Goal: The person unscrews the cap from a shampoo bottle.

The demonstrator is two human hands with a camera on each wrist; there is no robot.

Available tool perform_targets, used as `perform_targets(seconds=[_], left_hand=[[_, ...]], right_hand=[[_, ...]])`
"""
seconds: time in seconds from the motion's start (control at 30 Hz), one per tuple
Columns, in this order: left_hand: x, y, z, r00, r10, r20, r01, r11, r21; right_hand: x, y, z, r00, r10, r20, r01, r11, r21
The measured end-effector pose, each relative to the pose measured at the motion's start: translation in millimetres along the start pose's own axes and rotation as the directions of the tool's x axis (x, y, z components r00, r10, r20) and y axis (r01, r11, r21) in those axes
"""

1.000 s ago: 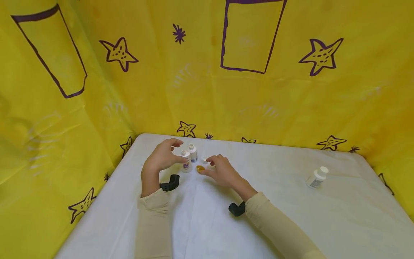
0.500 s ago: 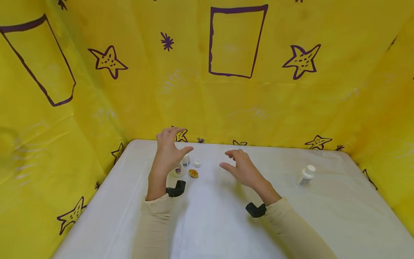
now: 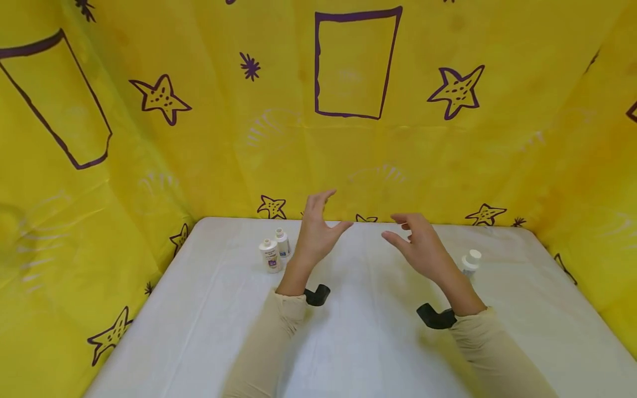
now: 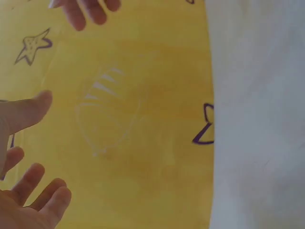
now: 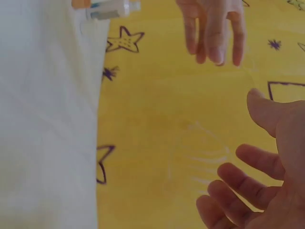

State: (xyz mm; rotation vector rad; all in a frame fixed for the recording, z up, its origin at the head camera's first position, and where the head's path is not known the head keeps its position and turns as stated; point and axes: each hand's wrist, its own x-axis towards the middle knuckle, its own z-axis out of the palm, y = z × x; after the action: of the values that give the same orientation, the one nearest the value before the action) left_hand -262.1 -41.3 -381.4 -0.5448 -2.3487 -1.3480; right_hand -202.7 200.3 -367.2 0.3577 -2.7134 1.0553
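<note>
Both hands are raised over the far half of the table, holding nothing. My left hand [image 3: 317, 235] has its thumb and fingers spread apart in a wide curve, just right of two white bottles. The front bottle [image 3: 271, 257] has a purple mark on its label; the rear bottle [image 3: 282, 243] stands close behind it. Neither wears a cap. My right hand [image 3: 420, 246] faces the left one, fingers loosely bent, thumb apart. Past its wrist stands a capped white bottle [image 3: 471, 261], partly covered by the forearm. In the right wrist view an orange-brown piece [image 5: 81, 4] shows beside a bottle.
A white-covered table [image 3: 348, 342] spreads under both arms. Yellow cloth [image 3: 278, 160] with purple drawings stands along its back and sides. Black camera mounts sit on both wrists, the left mount [image 3: 317, 295] and the right mount [image 3: 435, 317].
Both hands have left the bottles, risen and moved right. The orange-brown piece and small white cap, seen earlier on the table, are now hidden behind the left arm in the head view.
</note>
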Motion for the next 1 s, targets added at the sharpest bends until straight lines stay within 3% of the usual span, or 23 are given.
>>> perform_targets(seconds=[0.17,0.3,0.63,0.87,1.0], left_hand=[[1.4,-0.1,37.1,0.996,-0.059,0.066,0.069,0.986,-0.154],[1.3,1.4,65.9,0.987,-0.099,0.125,0.124,0.968,-0.217],[-1.9,22.5,134.5,0.962,-0.103,0.251,0.162,0.961,-0.225],[-6.3,39.8,173.9,0.934,-0.185,0.307,0.277,0.916,-0.291],[-9.5,48.6,194.3,0.915,-0.204,0.347,0.308,0.911,-0.275]], right_hand=[[-8,7,-26,0.999,0.053,-0.005,-0.053,0.998,-0.041],[-16,16,-45,0.996,0.087,-0.013,-0.088,0.993,-0.074],[-43,64,-81,0.983,0.14,-0.118,-0.157,0.977,-0.145],[-54,88,-94,0.974,0.169,-0.153,-0.195,0.965,-0.176],[-58,98,-94,0.969,0.174,-0.176,-0.203,0.966,-0.161]])
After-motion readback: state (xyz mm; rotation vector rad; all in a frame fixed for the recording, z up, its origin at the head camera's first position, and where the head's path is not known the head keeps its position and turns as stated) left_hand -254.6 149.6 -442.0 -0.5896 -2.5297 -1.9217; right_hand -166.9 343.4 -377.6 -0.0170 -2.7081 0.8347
